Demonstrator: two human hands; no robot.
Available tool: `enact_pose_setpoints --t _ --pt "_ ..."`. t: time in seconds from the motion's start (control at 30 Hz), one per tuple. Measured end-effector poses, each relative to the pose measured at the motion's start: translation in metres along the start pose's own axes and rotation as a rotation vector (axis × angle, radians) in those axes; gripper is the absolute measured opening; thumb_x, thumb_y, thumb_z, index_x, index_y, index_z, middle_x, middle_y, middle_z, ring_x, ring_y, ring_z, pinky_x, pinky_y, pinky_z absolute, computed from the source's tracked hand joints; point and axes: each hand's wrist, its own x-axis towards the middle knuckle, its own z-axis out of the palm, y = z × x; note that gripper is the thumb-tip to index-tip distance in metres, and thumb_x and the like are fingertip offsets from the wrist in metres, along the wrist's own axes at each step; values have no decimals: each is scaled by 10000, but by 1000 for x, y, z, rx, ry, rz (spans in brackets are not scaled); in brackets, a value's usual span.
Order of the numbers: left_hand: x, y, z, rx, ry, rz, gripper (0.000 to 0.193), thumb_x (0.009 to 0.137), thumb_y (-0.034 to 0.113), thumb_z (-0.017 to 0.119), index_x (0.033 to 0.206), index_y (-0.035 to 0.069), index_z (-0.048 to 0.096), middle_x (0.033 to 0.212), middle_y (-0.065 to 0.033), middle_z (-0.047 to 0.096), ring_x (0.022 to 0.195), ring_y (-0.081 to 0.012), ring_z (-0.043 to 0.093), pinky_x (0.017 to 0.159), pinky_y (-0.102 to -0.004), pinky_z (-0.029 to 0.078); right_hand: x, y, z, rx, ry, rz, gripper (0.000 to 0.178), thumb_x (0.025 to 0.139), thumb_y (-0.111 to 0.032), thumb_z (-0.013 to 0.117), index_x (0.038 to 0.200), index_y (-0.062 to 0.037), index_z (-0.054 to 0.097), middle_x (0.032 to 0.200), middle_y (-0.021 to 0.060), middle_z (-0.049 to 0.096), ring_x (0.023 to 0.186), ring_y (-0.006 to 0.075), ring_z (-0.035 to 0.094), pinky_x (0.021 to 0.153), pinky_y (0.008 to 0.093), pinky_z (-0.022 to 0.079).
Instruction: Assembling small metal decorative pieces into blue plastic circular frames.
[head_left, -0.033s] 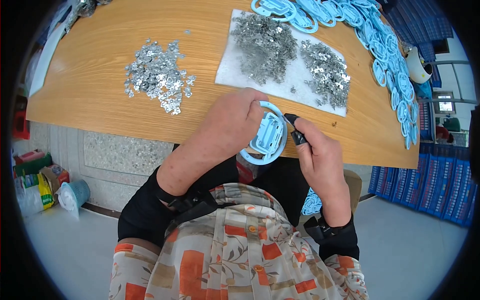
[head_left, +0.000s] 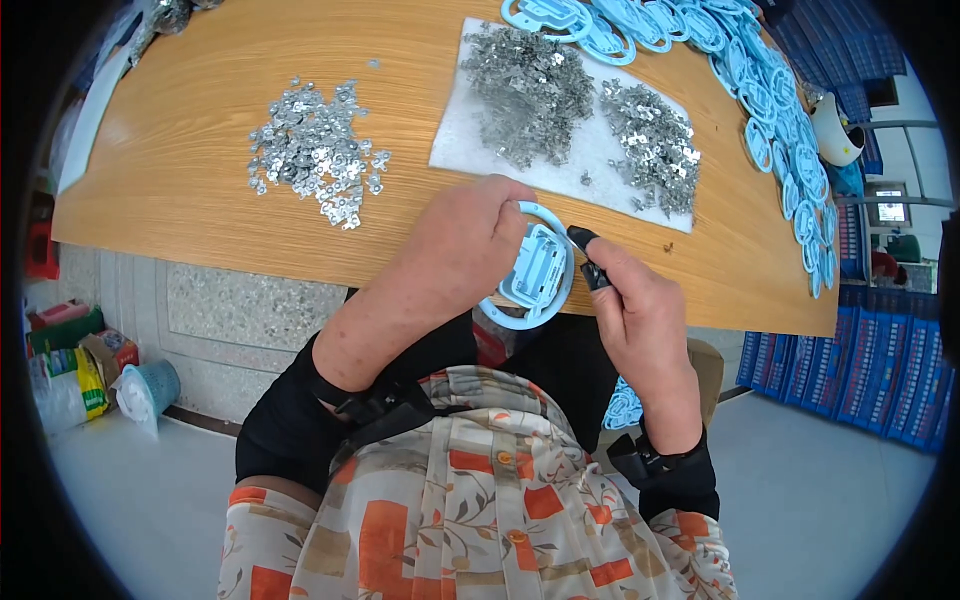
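My left hand (head_left: 470, 235) is closed around the upper left of a light blue plastic ring-shaped part (head_left: 536, 268). The part has a rectangular recessed frame inside its ring and is held at the table's front edge. Just right of the ring is my right hand (head_left: 640, 310), black tape wrapped on its thumb and index fingertips. Those two fingers are pinched close together near the ring's right rim; whatever lies between them is too small to make out.
Small metal pieces form a pile (head_left: 315, 150) on the left of the wooden table (head_left: 170, 190). A white foam sheet (head_left: 450, 140) bears two heaps of metal clips (head_left: 530, 90). Many light blue parts (head_left: 790, 140) line the far right edge. Blue crates (head_left: 850, 370) stand right.
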Motion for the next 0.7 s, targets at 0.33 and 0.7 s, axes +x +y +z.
enact_pose_setpoints --t 0.33,0.7 --pt "0 6 -3 78 8 5 325 953 143 442 1143 -53 620 910 -191 688 810 -245 683 734 -348 531 3 -16 1 -256 -37 -97 345 778 -35 671 1108 -130 649 797 96 654 706 299 656 582 378 510" --pt "-1 4 -1 55 31 30 328 930 154 466 1128 -49 630 919 -198 693 833 -261 688 752 -359 531 3 -1 10 -112 109 -172 296 800 -85 675 1086 -163 663 677 77 558 641 281 627 505 384 473"
